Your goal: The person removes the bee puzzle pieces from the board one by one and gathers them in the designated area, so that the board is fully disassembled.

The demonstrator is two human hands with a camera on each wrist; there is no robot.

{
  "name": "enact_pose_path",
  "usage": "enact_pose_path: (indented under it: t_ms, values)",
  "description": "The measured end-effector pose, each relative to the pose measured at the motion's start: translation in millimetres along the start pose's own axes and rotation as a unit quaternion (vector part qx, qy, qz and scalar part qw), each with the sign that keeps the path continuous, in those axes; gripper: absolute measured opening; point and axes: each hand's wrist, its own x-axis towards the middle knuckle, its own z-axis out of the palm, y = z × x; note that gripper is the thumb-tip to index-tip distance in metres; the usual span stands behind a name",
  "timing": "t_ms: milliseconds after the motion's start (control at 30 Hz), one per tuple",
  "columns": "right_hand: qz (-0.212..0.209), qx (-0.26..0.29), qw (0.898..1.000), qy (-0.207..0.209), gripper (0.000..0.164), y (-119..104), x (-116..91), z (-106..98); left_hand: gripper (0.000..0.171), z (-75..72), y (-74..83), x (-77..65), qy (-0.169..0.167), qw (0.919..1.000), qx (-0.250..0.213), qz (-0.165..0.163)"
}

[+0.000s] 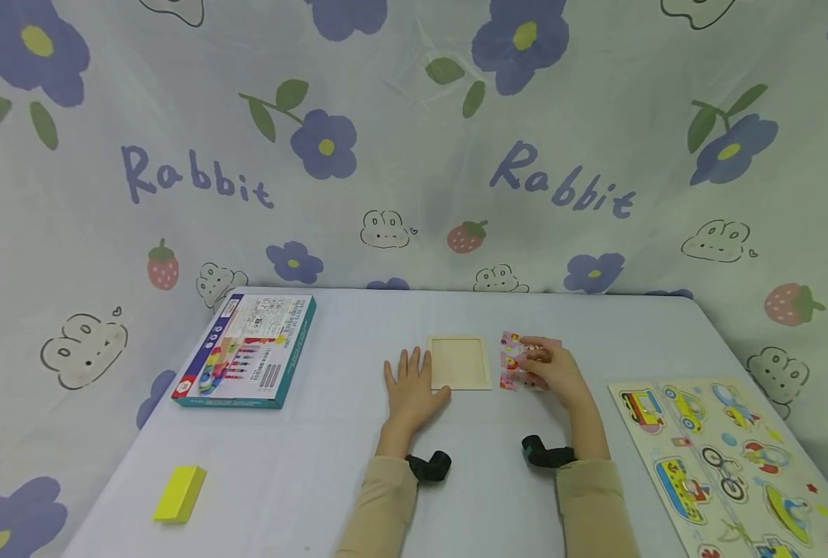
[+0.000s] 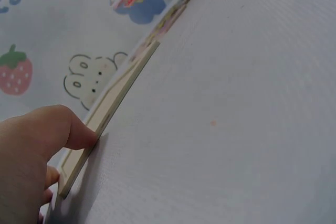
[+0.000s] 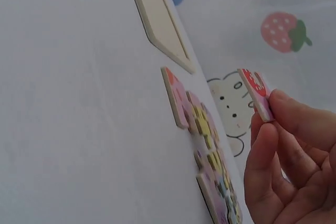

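Observation:
My left hand [image 1: 411,399] lies with its fingers spread along the left side of a square wooden puzzle tray [image 1: 460,364]. In the left wrist view the thumb [image 2: 81,135] touches the tray's near edge. Raised over the table, my right hand [image 3: 302,156] pinches a pink and red jigsaw piece [image 3: 257,90] between thumb and fingertips. Below it, to the right of the tray, lie several pink and yellow jigsaw pieces [image 3: 202,119], partly hidden by this hand in the head view. The tray's recess is bare wood.
A flat boxed set [image 1: 253,349] with a teal side lies at the back left. Nearer on that side is a yellow block [image 1: 180,494]. A large picture puzzle board [image 1: 728,465] with vehicles covers the right front. Behind the white table [image 1: 498,488] hangs a printed curtain [image 1: 421,155].

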Motion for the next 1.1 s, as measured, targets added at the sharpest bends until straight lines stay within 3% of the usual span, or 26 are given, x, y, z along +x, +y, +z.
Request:
enact_pose_path:
  t_ms: [300, 533, 767, 1100]
  values:
    - [0.103, 0.073, 0.991, 0.044, 0.05, 11.2, -16.5, -41.8, 0.075, 0.7, 0.1, -0.1, -0.003, 1.0, -0.003, -0.002]
    - [0.157, 0.047, 0.986, 0.039, 0.051, 20.2, -21.6, -57.2, 0.076, 0.8, 0.0, 0.5, -0.008, 1.0, 0.004, -0.004]
    - [0.168, 0.007, 0.984, 0.058, 0.045, 28.1, -22.2, -56.2, 0.075, 0.9, 0.0, 0.1, -0.005, 1.0, -0.002, -0.005]
    - [0.173, 0.006, 0.982, 0.074, 0.041, 25.0, -23.3, -53.8, 0.075, 1.2, 0.1, 0.0, -0.005, 1.0, -0.004, -0.003]
